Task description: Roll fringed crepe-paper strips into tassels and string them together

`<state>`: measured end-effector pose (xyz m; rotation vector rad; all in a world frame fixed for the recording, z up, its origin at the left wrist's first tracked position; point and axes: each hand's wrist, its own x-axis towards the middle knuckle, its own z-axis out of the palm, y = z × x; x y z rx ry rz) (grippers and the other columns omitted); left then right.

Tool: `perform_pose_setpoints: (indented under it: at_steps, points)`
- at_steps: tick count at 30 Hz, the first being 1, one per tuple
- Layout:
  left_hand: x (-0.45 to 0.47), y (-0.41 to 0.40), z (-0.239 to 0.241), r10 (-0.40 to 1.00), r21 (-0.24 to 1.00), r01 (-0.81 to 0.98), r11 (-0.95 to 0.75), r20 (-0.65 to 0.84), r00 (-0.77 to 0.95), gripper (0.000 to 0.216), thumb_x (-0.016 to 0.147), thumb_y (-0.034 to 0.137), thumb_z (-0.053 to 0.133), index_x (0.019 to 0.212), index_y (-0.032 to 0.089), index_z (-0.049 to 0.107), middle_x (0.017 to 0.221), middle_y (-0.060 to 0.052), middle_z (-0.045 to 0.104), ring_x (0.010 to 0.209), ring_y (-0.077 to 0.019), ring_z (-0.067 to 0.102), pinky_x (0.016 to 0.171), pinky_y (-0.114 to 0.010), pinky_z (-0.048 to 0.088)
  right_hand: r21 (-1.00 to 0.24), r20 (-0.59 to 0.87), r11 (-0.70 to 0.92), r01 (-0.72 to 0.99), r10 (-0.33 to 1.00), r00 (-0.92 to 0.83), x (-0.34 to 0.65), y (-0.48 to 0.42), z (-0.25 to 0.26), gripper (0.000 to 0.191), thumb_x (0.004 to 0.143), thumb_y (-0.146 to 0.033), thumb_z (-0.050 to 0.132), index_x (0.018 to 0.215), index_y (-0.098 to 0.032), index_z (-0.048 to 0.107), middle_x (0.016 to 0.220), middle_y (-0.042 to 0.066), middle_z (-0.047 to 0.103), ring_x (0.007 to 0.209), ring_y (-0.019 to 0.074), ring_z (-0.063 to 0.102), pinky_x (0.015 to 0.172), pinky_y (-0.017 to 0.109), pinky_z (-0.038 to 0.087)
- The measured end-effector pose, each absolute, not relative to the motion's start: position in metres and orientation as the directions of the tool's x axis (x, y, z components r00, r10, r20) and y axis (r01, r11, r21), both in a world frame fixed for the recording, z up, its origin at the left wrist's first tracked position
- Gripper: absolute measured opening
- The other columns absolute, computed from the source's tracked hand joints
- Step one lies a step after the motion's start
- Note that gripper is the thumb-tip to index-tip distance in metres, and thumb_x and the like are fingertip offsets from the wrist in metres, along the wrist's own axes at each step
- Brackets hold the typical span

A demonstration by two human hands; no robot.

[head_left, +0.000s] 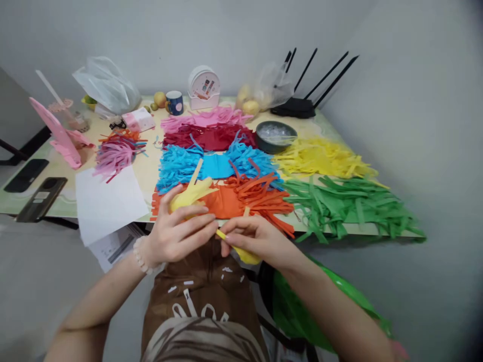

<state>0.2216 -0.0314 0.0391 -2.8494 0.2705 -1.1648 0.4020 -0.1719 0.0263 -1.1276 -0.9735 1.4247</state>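
Note:
A yellow paper tassel (193,193) is gripped between both hands above the table's front edge, its middle rolled into a thin twist. My left hand (183,226) wraps round one end, with loose strips sticking up past the fingers. Pinched in my right hand (251,239) is the twisted part, and more yellow paper hangs below it. Just behind the hands lies orange fringed paper (224,202), then blue fringed paper (213,166), dark red fringed paper (215,137) and pink fringed paper (211,118). Yellow fringed paper (324,158) and green fringed paper (354,201) spread to the right.
A dark bowl (276,138) stands beside the fringes; behind it is a black router (294,107). Finished-looking mixed tassels (118,151), white paper (109,201), two phones (27,176), a pink stand (60,136) and a mug (174,103) occupy the left and back. A green bag (302,306) hangs below right.

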Motion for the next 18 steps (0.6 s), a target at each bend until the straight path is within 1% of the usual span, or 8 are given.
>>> perform_pose_setpoints:
  at_steps: [2, 3, 5, 7, 9, 12, 14, 18]
  points:
    - [0.223, -0.036, 0.030, -0.093, -0.033, -0.101, -0.994, 0.732, 0.675, 0.021, 0.094, 0.012, 0.058, 0.111, 0.019, 0.068, 0.103, -0.003, 0.079, 0.102, -0.0205, 0.072, 0.119, -0.056, 0.029, -0.945, -0.116, -0.097, -0.311, 0.992, 0.041, 0.393, -0.172, 0.021, 0.022, 0.080, -0.039, 0.078, 0.082, -0.018, 0.072, 0.063, 0.002, 0.072, 0.056, 0.0104, 0.063, 0.058, 0.022, 0.050]
    - [0.225, -0.040, 0.023, -0.018, 0.047, -0.082, -0.995, 0.759, 0.651, 0.023, 0.092, 0.010, 0.060, 0.111, 0.019, 0.067, 0.101, -0.003, 0.080, 0.103, -0.0205, 0.072, 0.119, -0.056, 0.029, -0.939, -0.093, -0.059, -0.338, 0.992, 0.087, 0.389, -0.172, 0.019, 0.020, 0.080, -0.037, 0.079, 0.083, -0.018, 0.073, 0.062, 0.001, 0.071, 0.055, 0.0100, 0.063, 0.057, 0.022, 0.049]
    - [0.231, -0.052, 0.010, 0.205, 0.292, -0.060, -0.955, 0.789, 0.580, 0.025, 0.088, 0.007, 0.063, 0.109, 0.021, 0.068, 0.096, -0.002, 0.080, 0.099, -0.0189, 0.073, 0.118, -0.055, 0.032, -0.930, -0.034, 0.027, -0.366, 0.987, 0.159, 0.382, -0.173, 0.017, 0.017, 0.081, -0.035, 0.078, 0.086, -0.019, 0.073, 0.061, 0.000, 0.070, 0.054, 0.0100, 0.062, 0.056, 0.022, 0.049]
    - [0.240, -0.067, -0.001, 0.429, 0.539, -0.086, -0.838, 0.748, 0.506, 0.024, 0.087, 0.006, 0.065, 0.104, 0.023, 0.070, 0.094, -0.001, 0.079, 0.094, -0.0172, 0.074, 0.115, -0.052, 0.037, -0.929, 0.051, 0.122, -0.349, 0.977, 0.206, 0.379, -0.173, 0.017, 0.015, 0.083, -0.034, 0.076, 0.088, -0.021, 0.075, 0.062, 0.000, 0.071, 0.053, 0.0107, 0.062, 0.053, 0.022, 0.049]
    - [0.248, -0.079, -0.006, 0.580, 0.694, -0.118, -0.710, 0.671, 0.461, 0.023, 0.088, 0.007, 0.064, 0.100, 0.024, 0.072, 0.096, -0.001, 0.079, 0.096, -0.0174, 0.074, 0.112, -0.050, 0.042, -0.946, 0.164, 0.227, -0.231, 0.951, 0.261, 0.380, -0.171, 0.018, 0.011, 0.086, -0.032, 0.072, 0.090, -0.022, 0.076, 0.064, 0.000, 0.071, 0.057, 0.0118, 0.064, 0.057, 0.024, 0.051]
    - [0.259, -0.089, -0.003, 0.659, 0.788, -0.136, -0.600, 0.583, 0.475, 0.022, 0.092, 0.012, 0.060, 0.103, 0.025, 0.074, 0.105, -0.004, 0.079, 0.106, -0.0213, 0.072, 0.110, -0.049, 0.046, -0.944, 0.329, 0.317, 0.091, 0.882, 0.337, 0.387, -0.168, 0.020, 0.009, 0.090, -0.026, 0.067, 0.093, -0.022, 0.075, 0.075, 0.002, 0.074, 0.072, 0.0149, 0.069, 0.074, 0.029, 0.056]
    - [0.264, -0.088, 0.000, 0.680, 0.823, -0.133, -0.552, 0.537, 0.499, 0.020, 0.093, 0.017, 0.059, 0.104, 0.024, 0.075, 0.111, -0.007, 0.077, 0.110, -0.0240, 0.071, 0.110, -0.051, 0.045, -0.911, 0.394, 0.314, 0.266, 0.853, 0.343, 0.389, -0.167, 0.020, 0.010, 0.092, -0.024, 0.063, 0.095, -0.023, 0.072, 0.085, 0.004, 0.075, 0.081, 0.0163, 0.070, 0.078, 0.029, 0.056]
    - [0.269, -0.079, 0.000, 0.756, 0.883, -0.093, -0.461, 0.445, 0.479, 0.015, 0.091, 0.021, 0.063, 0.097, 0.025, 0.076, 0.110, -0.007, 0.077, 0.107, -0.0243, 0.072, 0.112, -0.054, 0.043, -0.837, 0.451, 0.290, 0.464, 0.845, 0.285, 0.392, -0.164, 0.020, 0.015, 0.092, -0.020, 0.060, 0.106, -0.023, 0.066, 0.098, 0.006, 0.075, 0.091, 0.0174, 0.071, 0.081, 0.029, 0.056]
